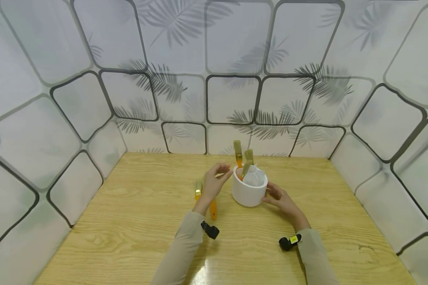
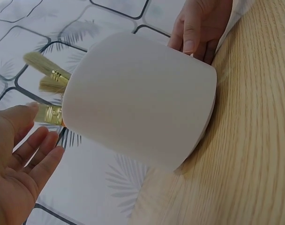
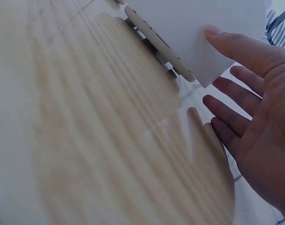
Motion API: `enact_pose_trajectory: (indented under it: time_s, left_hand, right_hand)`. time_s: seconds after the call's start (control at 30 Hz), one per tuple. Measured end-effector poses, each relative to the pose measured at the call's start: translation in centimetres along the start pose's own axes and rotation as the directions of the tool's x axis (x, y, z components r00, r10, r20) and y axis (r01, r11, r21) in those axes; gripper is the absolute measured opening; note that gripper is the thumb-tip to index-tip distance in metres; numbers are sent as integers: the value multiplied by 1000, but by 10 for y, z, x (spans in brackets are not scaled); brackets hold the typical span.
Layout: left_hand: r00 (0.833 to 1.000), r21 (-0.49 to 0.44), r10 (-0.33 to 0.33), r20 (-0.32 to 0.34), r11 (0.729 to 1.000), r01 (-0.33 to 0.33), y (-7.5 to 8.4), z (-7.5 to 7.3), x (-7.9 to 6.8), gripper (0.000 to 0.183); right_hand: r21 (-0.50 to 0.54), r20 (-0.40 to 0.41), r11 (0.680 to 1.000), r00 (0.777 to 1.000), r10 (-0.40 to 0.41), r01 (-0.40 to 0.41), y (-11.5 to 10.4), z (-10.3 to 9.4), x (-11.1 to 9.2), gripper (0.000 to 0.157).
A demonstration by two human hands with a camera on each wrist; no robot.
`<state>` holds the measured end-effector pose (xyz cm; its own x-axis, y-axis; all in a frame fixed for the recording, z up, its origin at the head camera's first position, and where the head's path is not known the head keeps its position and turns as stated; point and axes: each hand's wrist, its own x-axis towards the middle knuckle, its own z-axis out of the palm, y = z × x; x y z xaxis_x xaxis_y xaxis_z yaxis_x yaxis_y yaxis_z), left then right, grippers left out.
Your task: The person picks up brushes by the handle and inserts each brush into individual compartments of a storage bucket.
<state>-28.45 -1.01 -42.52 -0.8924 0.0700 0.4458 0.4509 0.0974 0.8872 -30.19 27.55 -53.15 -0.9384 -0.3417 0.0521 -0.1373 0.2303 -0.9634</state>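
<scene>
A white round container (image 1: 247, 194) stands on the table, holding several paintbrushes with pale bristles and orange handles, one brush (image 1: 238, 152) upright at its back left. Inside it is a translucent white piece (image 1: 254, 177). At the container's left rim is my left hand (image 1: 215, 180), its fingers loosely bent beside the brush ferrule (image 2: 53, 115). My right hand (image 1: 279, 200) is at the right side, with its thumb against the wall (image 3: 217, 51) and its other fingers extended. Left of the container lies another paintbrush (image 1: 198, 192), partly hidden by my left wrist, beside an orange handle (image 1: 213, 209).
The wooden table (image 1: 135, 221) reaches back to a patterned curtain (image 1: 232, 99), which also closes off both sides. Each sleeve carries a small black camera, one on the left cuff (image 1: 210, 229) and one on the right (image 1: 289, 242).
</scene>
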Motion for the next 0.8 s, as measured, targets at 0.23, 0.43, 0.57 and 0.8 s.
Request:
enact_pose_trajectory:
  time_s: [0.23, 0.43, 0.57, 0.8]
  left_hand:
    - [1000, 4, -16, -7, 1000, 16, -1, -5, -2, 25]
    - [1000, 27, -20, -12, 999, 21, -11, -8, -3, 24]
    - [1000, 41, -4, -30, 999, 5, -29, -8, -1, 23]
    - [999, 60, -41, -35, 997, 43, -44, -14, -4, 21]
  right_hand:
    - [11, 14, 1000, 1000, 0, 0, -11, 1, -4, 65]
    - [-20, -6, 1000, 1000, -14, 14, 1, 0, 0, 65]
    - [-34, -16, 999, 1000, -14, 13, 0, 0, 0, 66]
    - [-39, -20, 999, 1000, 5, -6, 0, 0, -1, 66]
